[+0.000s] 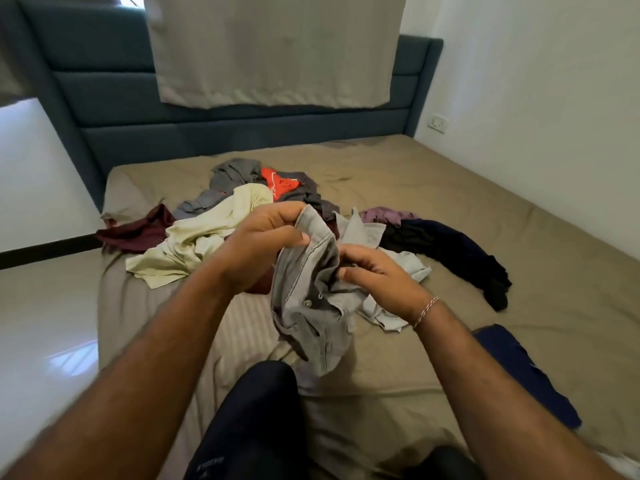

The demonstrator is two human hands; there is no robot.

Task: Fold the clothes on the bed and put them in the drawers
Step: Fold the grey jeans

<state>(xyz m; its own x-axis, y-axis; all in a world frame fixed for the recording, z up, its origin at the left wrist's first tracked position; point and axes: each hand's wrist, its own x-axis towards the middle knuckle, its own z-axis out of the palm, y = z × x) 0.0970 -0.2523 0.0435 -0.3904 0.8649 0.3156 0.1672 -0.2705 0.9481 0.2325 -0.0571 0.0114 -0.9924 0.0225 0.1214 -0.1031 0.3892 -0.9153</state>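
Note:
A pair of light grey jeans [308, 299] hangs above the bed [450, 188], waistband and button facing me. My left hand [263, 244] grips the upper edge of the waistband between thumb and fingers. My right hand [377, 275] pinches the fabric on the jeans' right side, fingers curled. Behind them lies a heap of unfolded clothes: a cream garment [201, 237], a maroon one [135, 230], grey ones [228, 181], a red one [277, 185], a purple one [384, 214] and a black and navy one [457, 254].
A dark blue garment [519, 368] lies on the bed at the near right. My knee in dark trousers [249, 420] rests on the near edge. A blue padded headboard [117, 98] stands behind, a white wall on the right, shiny floor on the left.

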